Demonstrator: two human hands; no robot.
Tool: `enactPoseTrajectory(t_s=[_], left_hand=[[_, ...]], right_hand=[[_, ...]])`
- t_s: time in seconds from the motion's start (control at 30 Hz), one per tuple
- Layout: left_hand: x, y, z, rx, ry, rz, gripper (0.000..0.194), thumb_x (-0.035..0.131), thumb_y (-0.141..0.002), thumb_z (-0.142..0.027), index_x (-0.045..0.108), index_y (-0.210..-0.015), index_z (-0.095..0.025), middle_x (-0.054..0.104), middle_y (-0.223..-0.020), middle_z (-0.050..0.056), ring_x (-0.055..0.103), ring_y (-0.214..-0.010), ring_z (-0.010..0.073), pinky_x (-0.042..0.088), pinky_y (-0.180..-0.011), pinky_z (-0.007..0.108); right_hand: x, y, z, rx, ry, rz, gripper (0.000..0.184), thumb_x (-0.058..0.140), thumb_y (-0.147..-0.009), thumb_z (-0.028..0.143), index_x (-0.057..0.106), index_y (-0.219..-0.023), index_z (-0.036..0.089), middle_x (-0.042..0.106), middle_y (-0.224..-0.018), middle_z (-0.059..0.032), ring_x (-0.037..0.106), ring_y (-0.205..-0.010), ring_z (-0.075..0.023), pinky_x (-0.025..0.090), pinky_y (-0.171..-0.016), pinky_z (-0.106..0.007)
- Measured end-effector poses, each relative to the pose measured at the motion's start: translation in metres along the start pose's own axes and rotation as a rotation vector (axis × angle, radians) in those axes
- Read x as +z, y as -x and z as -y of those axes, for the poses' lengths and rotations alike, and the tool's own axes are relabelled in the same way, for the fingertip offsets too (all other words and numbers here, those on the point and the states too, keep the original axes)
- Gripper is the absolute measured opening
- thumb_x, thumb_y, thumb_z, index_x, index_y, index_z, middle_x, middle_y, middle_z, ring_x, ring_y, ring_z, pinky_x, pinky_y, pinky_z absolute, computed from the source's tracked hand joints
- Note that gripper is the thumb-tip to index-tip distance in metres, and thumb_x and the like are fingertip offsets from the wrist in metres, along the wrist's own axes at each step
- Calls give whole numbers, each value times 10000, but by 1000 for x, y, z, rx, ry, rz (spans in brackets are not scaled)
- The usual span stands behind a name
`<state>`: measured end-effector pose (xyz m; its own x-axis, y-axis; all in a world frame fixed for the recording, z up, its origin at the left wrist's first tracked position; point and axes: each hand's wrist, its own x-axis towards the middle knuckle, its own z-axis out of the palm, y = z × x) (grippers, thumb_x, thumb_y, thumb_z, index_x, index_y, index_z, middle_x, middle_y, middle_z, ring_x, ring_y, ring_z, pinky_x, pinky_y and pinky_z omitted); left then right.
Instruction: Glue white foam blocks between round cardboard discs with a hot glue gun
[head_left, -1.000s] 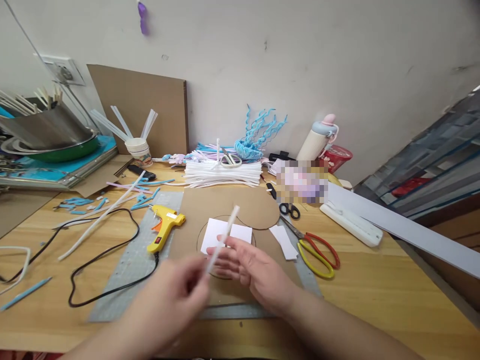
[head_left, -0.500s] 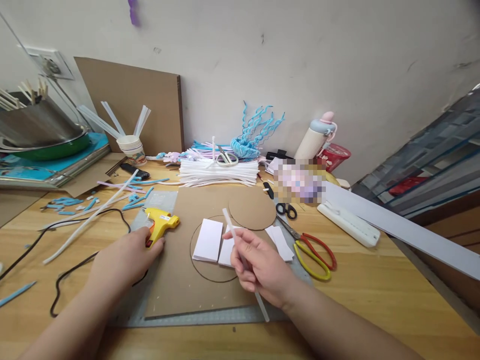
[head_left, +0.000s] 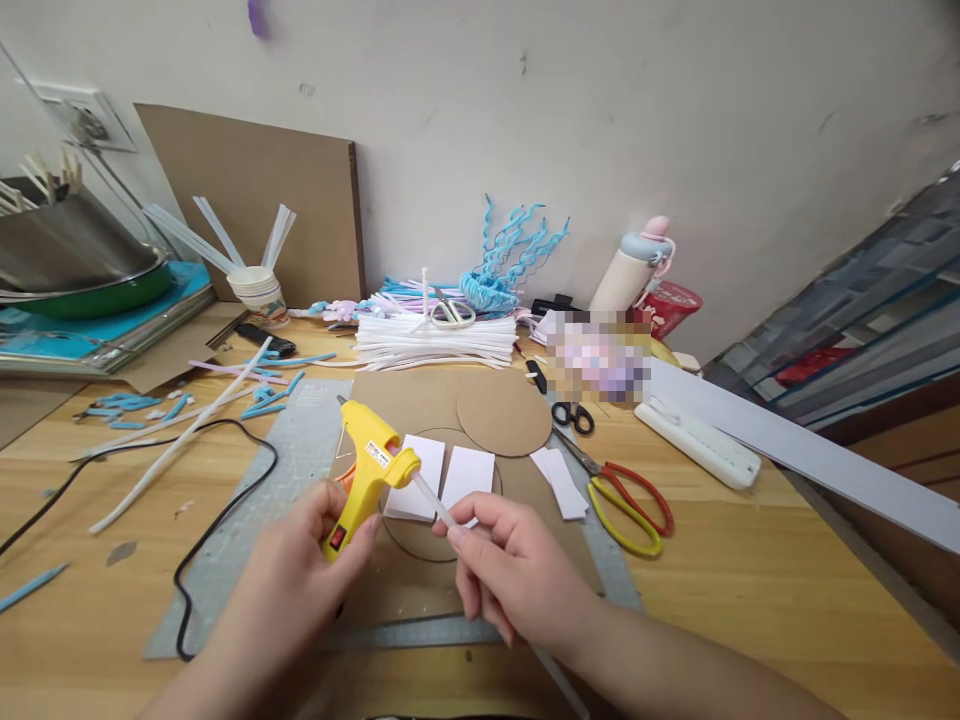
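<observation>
My left hand (head_left: 319,545) is wrapped round the handle of a yellow hot glue gun (head_left: 367,470), whose nozzle points up and to the left. Between the fingers of my right hand (head_left: 517,565) is a translucent glue stick (head_left: 430,495). Its upper end meets the back of the gun; whether it has entered the hole I cannot tell. Below both hands lies a cardboard sheet (head_left: 405,390) with a drawn circle and white paper rectangles (head_left: 469,472) on it. A cut cardboard disc (head_left: 504,412) rests towards its far side.
Red-and-yellow-handled scissors (head_left: 626,510) and a white power strip (head_left: 697,447) lie to the right. The gun's black cord (head_left: 225,510) loops over the cutting mat (head_left: 292,450). White pipe cleaners (head_left: 435,342) are stacked behind, near a paper cup (head_left: 257,290) of glue sticks.
My left hand has lifted the glue gun off the cardboard and moved it right. My right hand has lowered the glue stick, bringing its end to the gun's back.
</observation>
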<state>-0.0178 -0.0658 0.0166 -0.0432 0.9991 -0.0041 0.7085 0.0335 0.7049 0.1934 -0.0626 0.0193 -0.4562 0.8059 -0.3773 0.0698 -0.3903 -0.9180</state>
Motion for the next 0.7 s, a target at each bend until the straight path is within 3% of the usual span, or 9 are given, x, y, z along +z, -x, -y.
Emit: enactPoseTrajectory(t_s=[0.1,0.23,0.43,0.53,0.7], left_hand=[[0,0,2,0,-109,-69,298,525,-772,-521,453,-722,-237,531,-564,-46,490,-488,138,368,-486,251],[1,4,6,-95,-208,-142,295,540,-780,-529,466,-764,-244,590,-607,-40,529,-509,149,371,-510,252],[8,1,15,55,-286,-106,260,499,-801,-499,498,-760,-242,629,-619,-1,562,-517,175,351,-503,263],[14,1,17,160,-285,-25,275,460,-861,-485,527,-763,-236,629,-612,-1,567,-527,169,363,-518,265],[17,4,16,268,-308,13,281,459,-904,-455,538,-765,-225,621,-611,0,568,-538,170,356,-516,267]], right_hand=[[-2,0,2,24,81,-17,217,502,-907,419,530,-918,204,511,-445,95,314,-289,-49,223,-335,-195],[-3,3,-1,-111,283,-91,205,512,-911,382,560,-822,204,508,-476,64,358,-391,-67,268,-412,-222],[-5,5,-8,-360,627,-203,333,467,-937,384,410,-653,220,404,-532,46,338,-480,-92,234,-474,-284],[-6,4,-7,-346,658,-202,357,439,-948,384,358,-640,224,415,-539,38,349,-492,-100,240,-487,-294],[-5,3,0,-206,438,-103,323,398,-966,356,471,-682,219,518,-506,31,460,-488,-100,357,-518,-268]])
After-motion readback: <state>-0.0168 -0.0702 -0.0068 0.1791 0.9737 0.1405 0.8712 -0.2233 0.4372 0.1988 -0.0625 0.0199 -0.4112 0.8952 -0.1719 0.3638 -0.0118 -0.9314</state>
